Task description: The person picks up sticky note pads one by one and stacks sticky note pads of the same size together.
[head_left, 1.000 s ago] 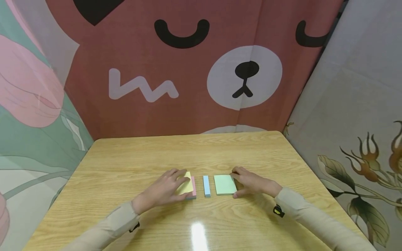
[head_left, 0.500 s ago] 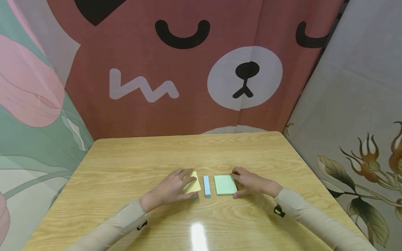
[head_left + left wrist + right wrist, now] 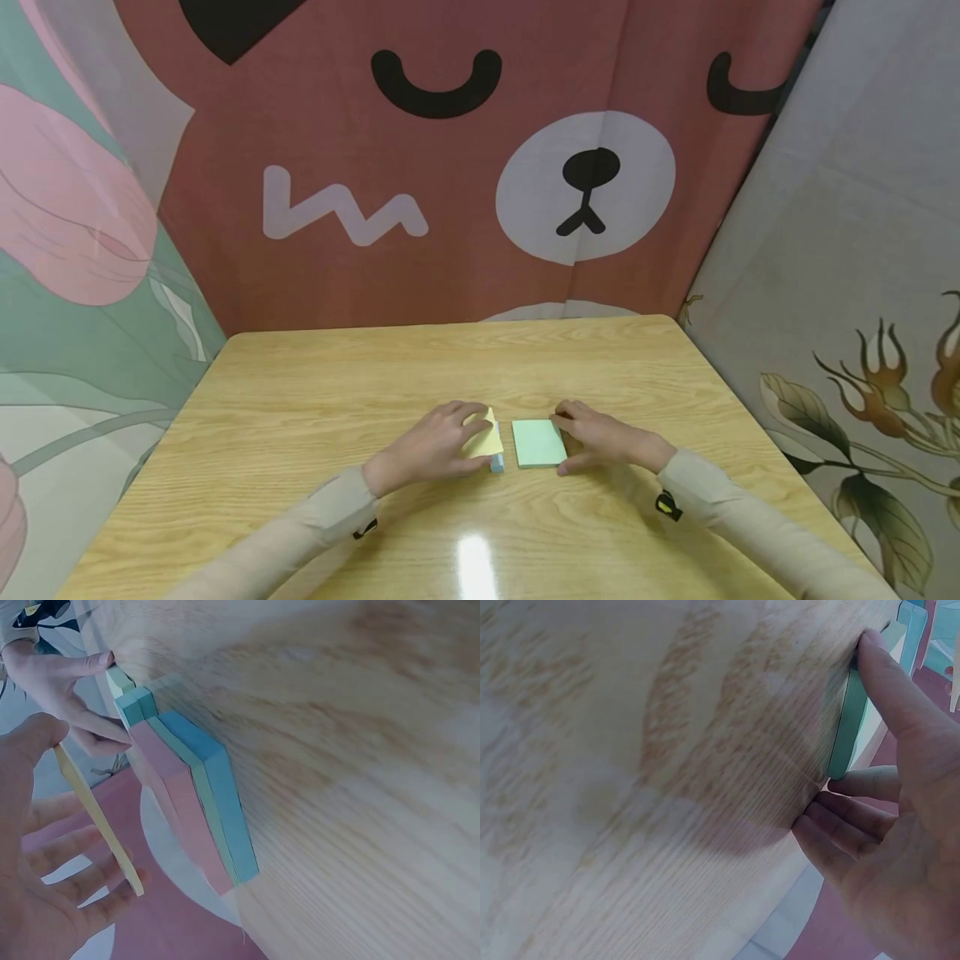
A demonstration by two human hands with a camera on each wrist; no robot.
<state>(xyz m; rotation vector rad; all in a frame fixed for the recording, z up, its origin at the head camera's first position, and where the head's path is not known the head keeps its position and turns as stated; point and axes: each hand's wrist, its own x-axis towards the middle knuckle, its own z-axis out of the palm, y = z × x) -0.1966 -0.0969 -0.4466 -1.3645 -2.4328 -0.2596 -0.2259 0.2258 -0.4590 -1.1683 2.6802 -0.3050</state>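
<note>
My left hand (image 3: pixel 438 442) pinches a thin yellow sticky note pad (image 3: pixel 486 439) by its edges and holds it raised. Below it, in the left wrist view, a stack of pads stands on the table: a pink pad (image 3: pixel 169 780), a thin green layer (image 3: pixel 204 806) and a blue pad (image 3: pixel 227 799) against the wood. The raised pad and hand hide this stack from the head view. A narrow blue strip pad (image 3: pixel 497 465) lies partly covered just right of it. My right hand (image 3: pixel 603 437) grips the light green pad (image 3: pixel 538 443) between thumb and fingertips at its right side.
The pads lie on a wood-grain table (image 3: pixel 360 367) with a glare spot near the front. A reddish bear-print curtain (image 3: pixel 457 275) hangs behind it, with patterned cloths at both sides. Black bands sit on both wrists.
My left hand has carried the yellow pad to the right, off the pink pad and over toward the narrow blue strip pad. The right hand and green pad have stayed in place.
</note>
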